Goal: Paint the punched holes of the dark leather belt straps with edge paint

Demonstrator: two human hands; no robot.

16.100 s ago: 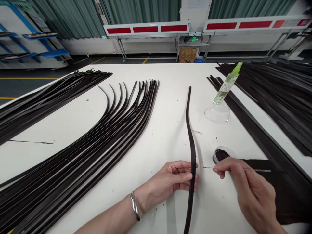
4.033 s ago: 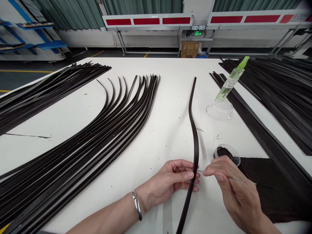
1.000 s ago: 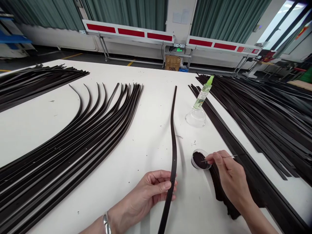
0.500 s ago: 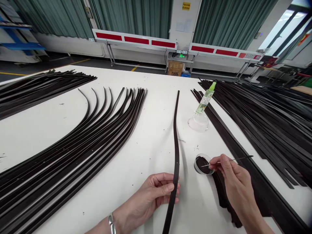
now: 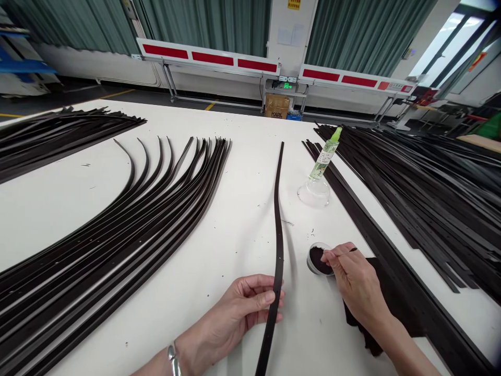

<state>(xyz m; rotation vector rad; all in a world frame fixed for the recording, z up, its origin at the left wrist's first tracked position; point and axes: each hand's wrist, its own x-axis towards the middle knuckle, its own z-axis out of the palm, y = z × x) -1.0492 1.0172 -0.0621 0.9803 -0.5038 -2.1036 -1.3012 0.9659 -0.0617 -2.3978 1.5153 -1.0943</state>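
Observation:
My left hand point(image 5: 250, 305) grips a long, narrow dark belt strap point(image 5: 278, 250) near its lower part, and the strap stands on the white table with small holes along it. My right hand point(image 5: 356, 277) pinches a thin metal pick point(image 5: 349, 251) above a small round glass dish point(image 5: 316, 265) of dark paste point(image 5: 318, 260). The pick's tip is hidden behind my fingers, close to the paste. A dark cloth point(image 5: 385, 297) lies under my right hand.
A fan of curved dark straps point(image 5: 156, 201) covers the table's left side, with another bundle point(image 5: 70, 130) behind it. Long straight strips point(image 5: 360, 219) and a large pile point(image 5: 438, 198) lie right. A green-capped bottle point(image 5: 323, 162) leans in a glass point(image 5: 313, 193).
My right hand has moved from the strap to the dish, bringing the pick over the paste. My left hand still holds the strap, and the view has swung slightly left.

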